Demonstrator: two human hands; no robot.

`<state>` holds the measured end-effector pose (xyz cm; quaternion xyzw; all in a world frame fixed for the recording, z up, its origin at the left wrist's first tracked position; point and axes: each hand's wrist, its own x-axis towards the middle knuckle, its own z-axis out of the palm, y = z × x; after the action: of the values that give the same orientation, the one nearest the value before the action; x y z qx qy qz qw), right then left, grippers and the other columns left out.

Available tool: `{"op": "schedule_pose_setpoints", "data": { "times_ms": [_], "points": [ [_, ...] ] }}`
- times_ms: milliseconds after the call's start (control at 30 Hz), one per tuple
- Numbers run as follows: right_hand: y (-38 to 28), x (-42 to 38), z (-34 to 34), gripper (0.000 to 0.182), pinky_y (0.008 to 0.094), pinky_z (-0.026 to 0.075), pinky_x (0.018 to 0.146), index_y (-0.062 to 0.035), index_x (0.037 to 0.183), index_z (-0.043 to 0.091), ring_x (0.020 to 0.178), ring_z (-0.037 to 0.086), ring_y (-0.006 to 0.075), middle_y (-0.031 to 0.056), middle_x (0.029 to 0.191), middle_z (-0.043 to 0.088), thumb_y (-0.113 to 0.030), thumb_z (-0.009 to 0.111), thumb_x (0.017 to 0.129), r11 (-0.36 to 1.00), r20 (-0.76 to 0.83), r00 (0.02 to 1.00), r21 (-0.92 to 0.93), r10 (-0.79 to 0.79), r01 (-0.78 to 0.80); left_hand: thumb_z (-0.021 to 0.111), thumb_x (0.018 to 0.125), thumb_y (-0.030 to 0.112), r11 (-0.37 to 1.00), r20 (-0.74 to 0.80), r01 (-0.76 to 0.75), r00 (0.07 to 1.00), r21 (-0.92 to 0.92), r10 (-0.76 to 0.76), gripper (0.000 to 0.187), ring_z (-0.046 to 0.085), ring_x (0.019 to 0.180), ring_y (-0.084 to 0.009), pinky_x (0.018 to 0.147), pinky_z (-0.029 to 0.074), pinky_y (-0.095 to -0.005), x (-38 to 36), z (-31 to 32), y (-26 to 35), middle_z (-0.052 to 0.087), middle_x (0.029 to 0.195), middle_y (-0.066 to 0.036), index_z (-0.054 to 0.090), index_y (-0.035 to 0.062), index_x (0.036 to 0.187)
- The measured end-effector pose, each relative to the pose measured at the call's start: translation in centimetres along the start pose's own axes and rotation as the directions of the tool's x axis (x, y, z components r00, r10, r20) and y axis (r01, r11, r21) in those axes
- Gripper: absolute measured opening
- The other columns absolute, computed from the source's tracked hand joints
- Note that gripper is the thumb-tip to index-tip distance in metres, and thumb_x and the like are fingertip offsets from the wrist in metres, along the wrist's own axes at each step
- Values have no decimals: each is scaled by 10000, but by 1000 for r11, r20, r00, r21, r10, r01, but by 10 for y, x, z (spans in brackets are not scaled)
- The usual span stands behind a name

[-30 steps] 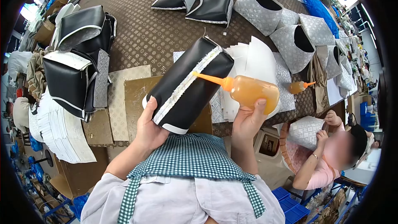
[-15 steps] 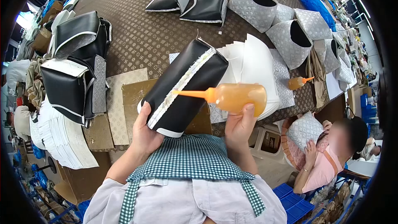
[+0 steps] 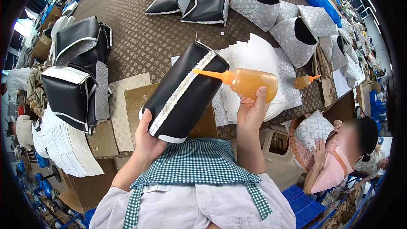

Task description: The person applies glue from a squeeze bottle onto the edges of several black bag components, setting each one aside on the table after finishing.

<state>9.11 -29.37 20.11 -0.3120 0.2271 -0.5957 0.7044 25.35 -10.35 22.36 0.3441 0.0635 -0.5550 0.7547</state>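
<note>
My left hand [image 3: 149, 141] grips the near end of a black leather-like cover [image 3: 171, 89], thumb on top. A pale, frayed seam strip [image 3: 180, 95] runs along the cover's length, and white piping edges its near end. In my right hand [image 3: 251, 112] is a squeeze bottle [image 3: 254, 84] of amber liquid, probably glue, with a long orange nozzle. The nozzle tip is at the upper part of the seam strip; whether it touches cannot be made out. White curved sheets [image 3: 254, 55] lie behind the bottle.
Black covers [image 3: 68, 97] are piled at left, above stacked white sheets [image 3: 70, 144]. Two more black pieces [image 3: 207, 6] lie at the back. Patterned silver-grey covers [image 3: 292, 38] and a smaller amber bottle [image 3: 303, 82] are at right. Another person [image 3: 335, 152] holds a grey piece nearby.
My right hand has raised the bottle, and its nozzle tip has moved up along the seam strip, away from my left hand. The cover stays in my left hand, nearly still.
</note>
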Motion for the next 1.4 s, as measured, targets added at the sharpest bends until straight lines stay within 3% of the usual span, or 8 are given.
{"op": "schedule_pose_setpoints", "data": {
  "times_ms": [200,767,867,1067,1300,1333,1367,1400],
  "points": [
    [1,-8,1,434,387,524,841,-30,1195,434,1003,586,216,97,1106,545,-245,622,868,998,-3,999,17,-52,52,471,915,430,1000,33,-11,999,-20,11,557,511,1152,-292,1008,383,-427,1,-1,1,508,1277,-161,431,14,1284],
    [6,-52,13,654,383,420,967,-36,1370,220,1131,492,236,151,1244,450,-285,584,886,994,175,979,-39,106,-100,476,920,422,999,33,-8,999,-46,10,526,527,1131,-277,1000,398,-415,-1,15,3,532,1246,-146,453,25,1264],
    [4,-51,16,655,381,417,968,-34,1368,223,1126,495,238,156,1239,454,-281,587,884,997,118,990,11,72,-74,467,924,423,998,26,-28,999,-47,29,524,525,1133,-278,1002,395,-420,0,13,2,528,1251,-146,455,23,1263],
    [5,-49,8,624,412,414,976,-63,1389,205,1167,475,252,154,1278,437,-318,524,917,992,290,954,-119,72,-39,461,927,421,998,32,-26,999,-48,27,528,520,1141,-276,1007,392,-410,3,13,2,522,1263,-147,451,21,1271],
    [-4,-23,5,435,379,514,852,-21,1225,431,1016,583,223,112,1144,543,-273,570,899,999,-9,1000,17,-27,28,433,934,429,985,107,-21,993,-170,40,536,523,1142,-281,1009,393,-409,10,6,7,520,1268,-159,464,10,1266],
    [-7,-19,1,435,383,516,853,-21,1222,438,1020,585,224,109,1144,548,-279,572,898,998,-24,999,53,-38,39,419,936,436,967,42,-107,992,-230,120,556,519,1148,-301,1019,385,-416,18,8,10,513,1268,-182,463,-10,1264],
    [-11,-16,-6,435,387,519,854,-21,1218,444,1023,586,225,107,1144,553,-284,574,897,995,-41,998,88,-46,49,411,934,452,950,153,-135,971,-281,183,588,509,1160,-313,1011,395,-431,30,9,19,500,1274,-205,458,-33,1263],
    [-15,-14,-12,435,392,522,855,-22,1215,451,1027,587,227,104,1143,557,-289,576,895,991,-59,997,123,-53,60,411,925,481,941,144,-213,956,-263,257,632,499,1168,-334,1006,399,-448,36,17,31,485,1281,-226,450,-52,1261]
  ]
}}
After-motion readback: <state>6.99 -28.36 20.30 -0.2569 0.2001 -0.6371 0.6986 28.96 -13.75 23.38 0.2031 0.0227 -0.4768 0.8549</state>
